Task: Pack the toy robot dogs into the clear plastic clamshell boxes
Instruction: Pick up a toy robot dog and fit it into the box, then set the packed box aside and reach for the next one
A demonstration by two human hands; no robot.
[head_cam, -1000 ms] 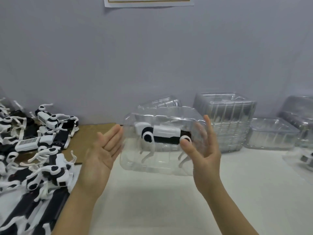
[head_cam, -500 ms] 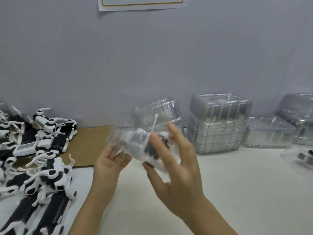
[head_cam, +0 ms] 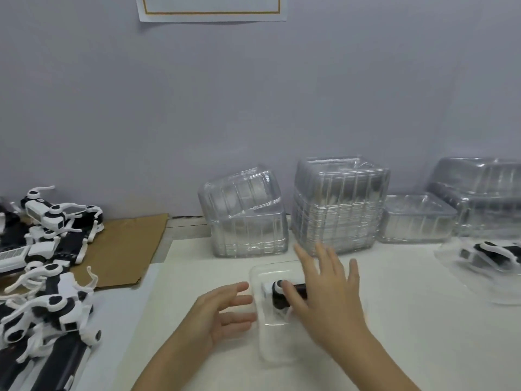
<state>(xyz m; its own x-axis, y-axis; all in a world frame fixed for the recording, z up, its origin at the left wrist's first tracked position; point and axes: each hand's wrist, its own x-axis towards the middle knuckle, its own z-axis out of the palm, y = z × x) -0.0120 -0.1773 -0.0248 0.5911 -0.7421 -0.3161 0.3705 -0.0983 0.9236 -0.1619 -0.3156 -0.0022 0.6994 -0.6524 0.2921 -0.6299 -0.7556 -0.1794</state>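
A clear clamshell box [head_cam: 272, 342] lies on the white table in front of me with a black-and-white toy robot dog [head_cam: 277, 297] inside. My right hand [head_cam: 327, 294] rests flat on top of the box, fingers spread, covering most of the dog. My left hand [head_cam: 222, 311] is at the box's left side, fingers apart and touching its edge, holding nothing. A heap of loose toy robot dogs [head_cam: 48, 280] lies at the left.
Stacks of empty clear clamshell boxes [head_cam: 338, 210] stand along the wall, with another stack [head_cam: 245, 218] to their left. A packed box with a dog [head_cam: 487, 263] sits at the right. Brown cardboard [head_cam: 124, 249] lies under the dog heap.
The box with the dog was held up in both hands. It has come down onto the table, and my right hand has gone flat on its top.
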